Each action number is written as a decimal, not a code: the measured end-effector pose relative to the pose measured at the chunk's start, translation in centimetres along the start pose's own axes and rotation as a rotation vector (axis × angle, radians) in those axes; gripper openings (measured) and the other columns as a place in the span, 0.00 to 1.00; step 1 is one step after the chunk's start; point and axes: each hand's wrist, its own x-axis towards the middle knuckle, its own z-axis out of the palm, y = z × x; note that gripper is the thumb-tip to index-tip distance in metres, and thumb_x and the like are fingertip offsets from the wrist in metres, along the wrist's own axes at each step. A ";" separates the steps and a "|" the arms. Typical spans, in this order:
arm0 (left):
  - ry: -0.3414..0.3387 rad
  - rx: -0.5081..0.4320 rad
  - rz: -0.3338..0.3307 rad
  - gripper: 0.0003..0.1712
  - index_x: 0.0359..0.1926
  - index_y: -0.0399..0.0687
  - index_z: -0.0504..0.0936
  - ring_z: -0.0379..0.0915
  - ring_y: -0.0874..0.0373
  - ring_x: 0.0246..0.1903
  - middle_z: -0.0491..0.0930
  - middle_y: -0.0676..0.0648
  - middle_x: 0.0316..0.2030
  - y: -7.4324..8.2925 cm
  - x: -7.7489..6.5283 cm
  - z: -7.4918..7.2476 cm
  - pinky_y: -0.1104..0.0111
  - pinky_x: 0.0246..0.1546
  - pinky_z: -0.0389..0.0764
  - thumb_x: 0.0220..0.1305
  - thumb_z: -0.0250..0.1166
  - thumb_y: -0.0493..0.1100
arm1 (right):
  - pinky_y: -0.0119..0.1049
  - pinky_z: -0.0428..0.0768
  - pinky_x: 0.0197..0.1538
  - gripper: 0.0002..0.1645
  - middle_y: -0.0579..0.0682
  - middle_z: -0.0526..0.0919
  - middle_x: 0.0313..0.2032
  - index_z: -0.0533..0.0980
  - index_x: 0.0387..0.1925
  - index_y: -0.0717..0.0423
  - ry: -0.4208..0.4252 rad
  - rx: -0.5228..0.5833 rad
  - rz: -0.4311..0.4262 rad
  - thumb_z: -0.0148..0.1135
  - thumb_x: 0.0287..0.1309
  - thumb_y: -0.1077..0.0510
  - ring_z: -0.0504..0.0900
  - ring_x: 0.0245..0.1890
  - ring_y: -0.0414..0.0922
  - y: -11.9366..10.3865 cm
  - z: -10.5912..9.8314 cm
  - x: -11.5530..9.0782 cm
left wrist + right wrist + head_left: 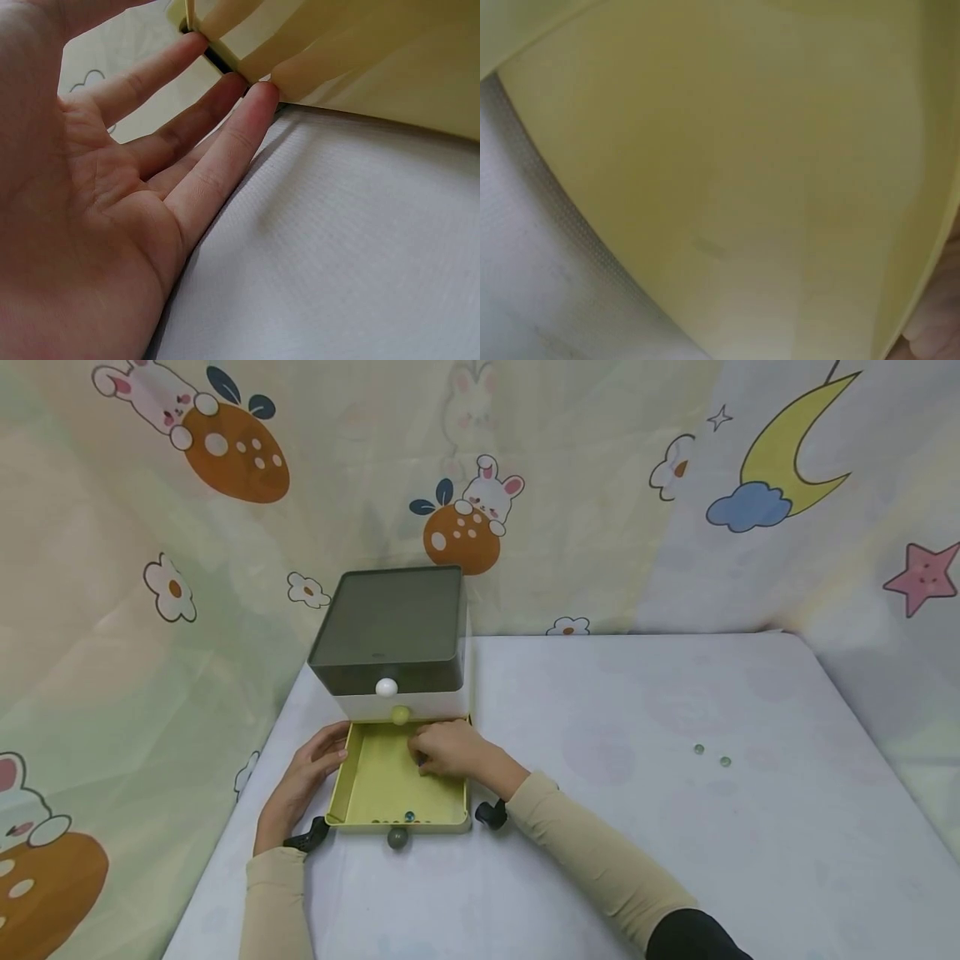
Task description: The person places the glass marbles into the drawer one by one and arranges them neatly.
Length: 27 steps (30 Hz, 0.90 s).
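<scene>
A light yellow drawer [405,789] is pulled out from the bottom of a small drawer cabinet [397,618]. My left hand [306,772] is at the drawer's left side; in the left wrist view, its fairly straight fingertips [259,97] touch the drawer's outer wall. My right hand [450,750] reaches inside over the right wall, its fingers curled around what looks like a small dark marble, mostly hidden. A bluish marble [409,817] and several barely visible small ones lie along the drawer's front. The drawer's wall [727,180] fills most of the right wrist view.
Two pale green marbles [699,749] lie apart on the white tabletop [600,827], to the right. The cabinet has a dark green top, a white knob [387,687] and a green knob [401,715]. A dark knob [397,838] is on the drawer's front. Patterned cloth [585,527] hangs behind.
</scene>
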 end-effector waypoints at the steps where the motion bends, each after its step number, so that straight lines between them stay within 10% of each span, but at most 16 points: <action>1: 0.002 -0.003 -0.001 0.36 0.79 0.48 0.61 0.72 0.70 0.62 0.62 0.43 0.77 0.0 0.0 0.0 0.78 0.57 0.75 0.77 0.61 0.48 | 0.30 0.73 0.34 0.09 0.36 0.82 0.36 0.82 0.36 0.40 -0.001 0.000 -0.001 0.75 0.61 0.45 0.77 0.35 0.33 0.0 0.0 0.0; 27: 0.002 -0.008 -0.013 0.36 0.80 0.50 0.61 0.71 0.70 0.63 0.63 0.44 0.77 0.1 0.0 0.0 0.79 0.57 0.75 0.77 0.61 0.50 | 0.29 0.82 0.42 0.09 0.41 0.86 0.44 0.85 0.46 0.44 0.103 0.149 -0.007 0.70 0.67 0.49 0.84 0.41 0.36 -0.5 -1.7 -3.6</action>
